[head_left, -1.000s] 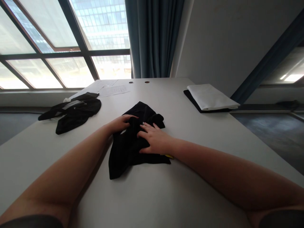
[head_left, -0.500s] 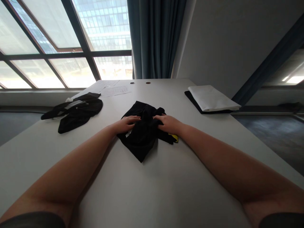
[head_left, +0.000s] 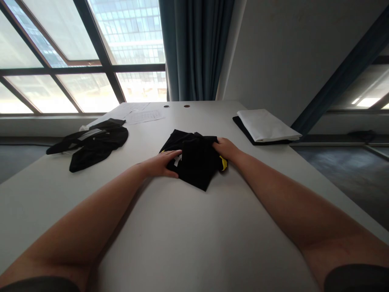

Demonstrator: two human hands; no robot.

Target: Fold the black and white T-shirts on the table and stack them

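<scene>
Head view: at the middle of the white table (head_left: 194, 227), black garment (head_left: 196, 160) roughly folded, yellow at its right edge. Flat and open, left hand (head_left: 162, 164) pressed on the garment's left side. On its right corner, right hand (head_left: 227, 149), fingers curled over cloth; pinching or resting, unclear which. Near the table's left edge, second dark garment (head_left: 94, 144); near its far right corner, folded white cloth (head_left: 267, 125)
</scene>
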